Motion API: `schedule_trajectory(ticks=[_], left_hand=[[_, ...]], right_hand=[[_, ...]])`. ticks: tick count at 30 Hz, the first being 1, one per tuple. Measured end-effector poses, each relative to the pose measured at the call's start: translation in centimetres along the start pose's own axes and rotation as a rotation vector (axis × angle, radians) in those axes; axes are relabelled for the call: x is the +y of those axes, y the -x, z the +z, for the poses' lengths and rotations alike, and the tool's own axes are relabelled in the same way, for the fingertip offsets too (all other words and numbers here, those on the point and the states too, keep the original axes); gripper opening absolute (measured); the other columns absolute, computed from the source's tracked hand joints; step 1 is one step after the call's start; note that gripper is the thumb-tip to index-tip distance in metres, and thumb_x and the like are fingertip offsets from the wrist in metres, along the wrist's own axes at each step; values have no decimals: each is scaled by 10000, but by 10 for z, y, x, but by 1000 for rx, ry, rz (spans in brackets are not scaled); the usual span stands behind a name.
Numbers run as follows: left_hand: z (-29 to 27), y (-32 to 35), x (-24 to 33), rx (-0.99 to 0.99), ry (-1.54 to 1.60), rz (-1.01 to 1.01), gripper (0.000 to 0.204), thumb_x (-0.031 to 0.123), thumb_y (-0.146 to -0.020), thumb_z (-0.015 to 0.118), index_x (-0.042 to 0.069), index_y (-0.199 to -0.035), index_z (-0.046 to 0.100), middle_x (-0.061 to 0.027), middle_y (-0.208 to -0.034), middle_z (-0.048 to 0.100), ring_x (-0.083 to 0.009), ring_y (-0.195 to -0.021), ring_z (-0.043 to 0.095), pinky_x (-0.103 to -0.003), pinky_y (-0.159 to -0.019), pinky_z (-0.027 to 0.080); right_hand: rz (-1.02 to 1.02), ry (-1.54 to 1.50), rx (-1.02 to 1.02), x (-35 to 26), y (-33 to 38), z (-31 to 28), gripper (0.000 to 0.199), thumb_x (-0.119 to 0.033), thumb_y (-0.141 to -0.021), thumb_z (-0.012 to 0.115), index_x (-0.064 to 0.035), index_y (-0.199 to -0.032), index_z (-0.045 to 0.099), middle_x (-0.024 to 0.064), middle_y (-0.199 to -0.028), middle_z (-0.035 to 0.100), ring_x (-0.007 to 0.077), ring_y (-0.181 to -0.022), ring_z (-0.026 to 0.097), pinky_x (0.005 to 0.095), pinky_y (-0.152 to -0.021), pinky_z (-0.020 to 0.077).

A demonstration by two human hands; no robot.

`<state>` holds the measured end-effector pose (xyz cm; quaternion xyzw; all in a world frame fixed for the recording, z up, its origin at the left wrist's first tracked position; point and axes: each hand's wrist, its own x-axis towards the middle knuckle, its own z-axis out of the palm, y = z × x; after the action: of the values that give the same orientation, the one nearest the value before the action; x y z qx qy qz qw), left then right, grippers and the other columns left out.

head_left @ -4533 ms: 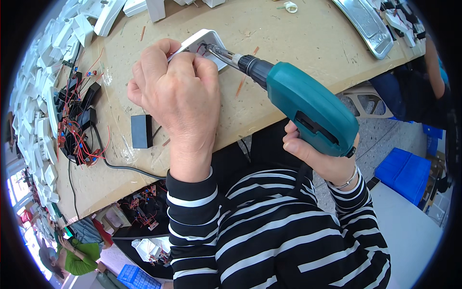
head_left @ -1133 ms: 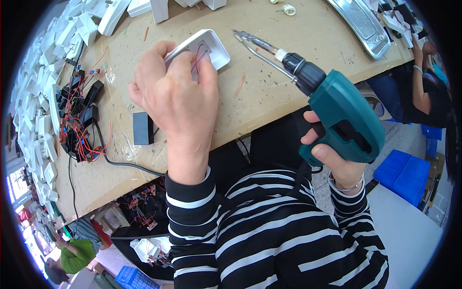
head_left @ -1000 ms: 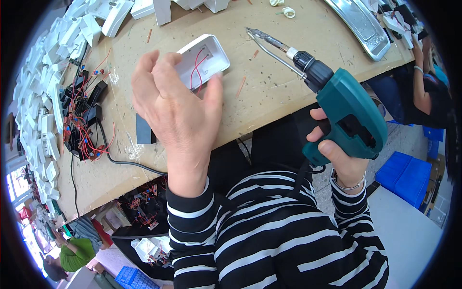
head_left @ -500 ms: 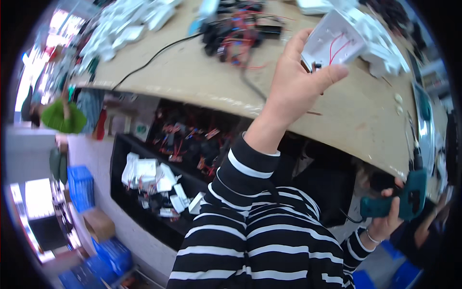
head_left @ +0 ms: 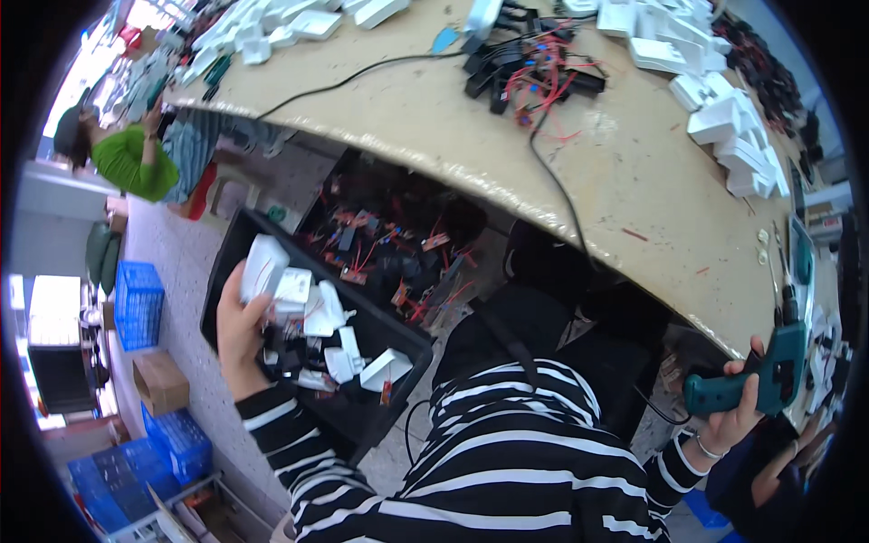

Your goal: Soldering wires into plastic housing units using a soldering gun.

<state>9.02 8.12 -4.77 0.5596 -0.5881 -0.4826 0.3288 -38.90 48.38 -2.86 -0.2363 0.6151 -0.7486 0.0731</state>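
My left hand (head_left: 243, 324) is closed on a white plastic housing (head_left: 264, 266) with thin red wires inside. It holds the housing over the left end of a black bin (head_left: 385, 412), where several other white housings (head_left: 324, 308) lie in a heap. Off to the right, my right hand (head_left: 735, 409) is wrapped round a green power screwdriver (head_left: 780, 369), its dark chuck pointing away from me beside the table edge. A cord hangs from the tool's grip.
The tan table (head_left: 625, 262) carries a tangle of black parts with red wires (head_left: 534, 72) and piles of white housings (head_left: 738, 136). Circuit boards with wires (head_left: 389, 244) fill another dark bin. A person in green (head_left: 136, 161) sits at far left, near blue crates (head_left: 138, 303).
My left hand has carried the white housing from above the table down and left to the black bin. My right hand still grips the screwdriver in nearly the same place.
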Motion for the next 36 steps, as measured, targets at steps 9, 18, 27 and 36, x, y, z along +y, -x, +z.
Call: schedule_trajectory(ticks=[9,18,27,36], left_hand=[[29,-50,42,-103,-290,162,470,107,-868,675,-30,-1294,529,-161,-1193,622,-213,-1036,621,-304,-890,488],[364,-64,239,-929,-164,710,278,109,-918,619,-52,-1145,615,-68,-956,666,-116,-835,618,-245,-755,494],[541,-36,256,-916,-343,643,309,233,-812,717,-44,-914,627,-147,-854,673,-226,-768,646,-327,-655,487],[465,32,178,-486,-597,1808,93,68,-706,593,77,-684,503,-77,-731,487,-215,-715,541,-331,-551,459]], right_hand=[[-38,-5,22,0,-2,1,604,-97,-906,595,7,-1436,325,260,-1305,511,174,-854,621,284,-774,548],[-12,53,223,-2,1,2,651,-155,-846,669,52,-1387,373,242,-1210,581,181,-801,640,276,-702,540],[7,40,327,0,3,-5,620,-149,-814,699,61,-1333,432,236,-1150,613,182,-757,658,272,-662,552],[39,-14,320,8,7,-13,632,-146,-820,692,55,-1348,408,241,-1171,598,180,-751,647,267,-663,549]])
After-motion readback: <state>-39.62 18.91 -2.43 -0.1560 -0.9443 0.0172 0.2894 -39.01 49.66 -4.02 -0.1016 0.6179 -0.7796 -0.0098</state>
